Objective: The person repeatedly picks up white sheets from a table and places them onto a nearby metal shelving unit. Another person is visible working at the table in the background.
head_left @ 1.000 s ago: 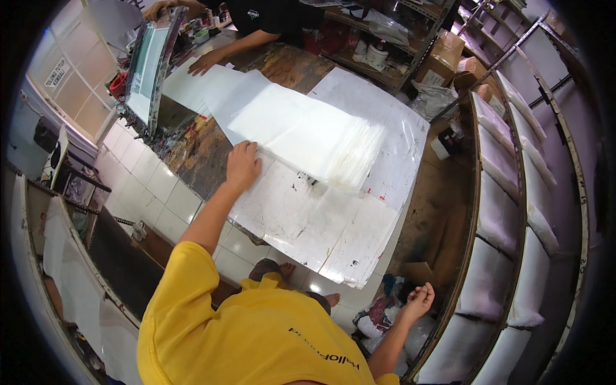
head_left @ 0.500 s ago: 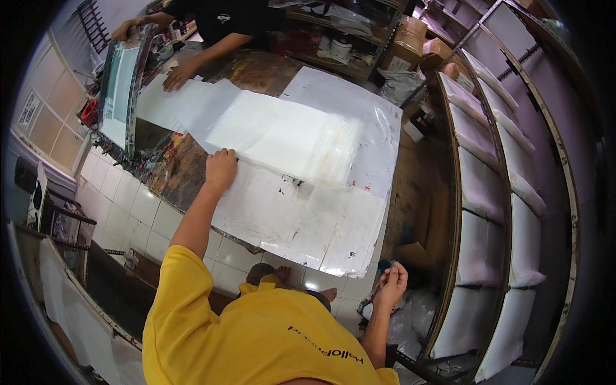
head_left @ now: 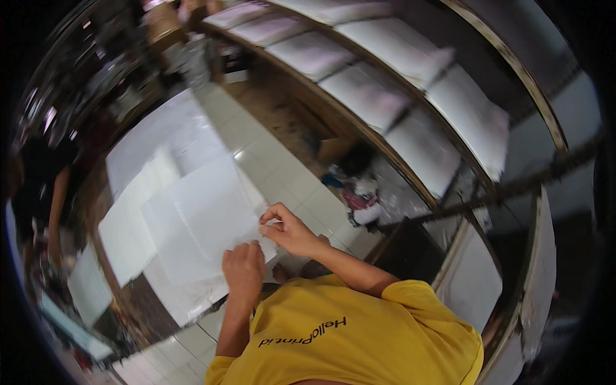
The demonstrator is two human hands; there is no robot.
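Note:
A translucent white plastic sheet (head_left: 199, 221) hangs over the work table, its near edge reaching both my hands. My left hand (head_left: 244, 268) is closed on that edge, knuckles up. Beside it, my right hand (head_left: 287, 232) pinches the sheet's corner between thumb and fingers. Below and to the left lies a stack of white plastic sheets (head_left: 125, 237), partly covered by the one I hold. Under them a pale covering (head_left: 170, 131) spreads over the table. The view is blurred by motion.
A slanted rack with several white sheets (head_left: 359, 96) stands on the right. Bundled plastic and cloth (head_left: 362, 199) sit at its foot. At the far left is another person's arm (head_left: 59, 199), near a screen frame (head_left: 74, 327). Tiled floor (head_left: 256, 151) shows between table and rack.
The view has swung right. A sheet is now lifted off the stack between my hands. My right hand has come from beside the rack to join the left.

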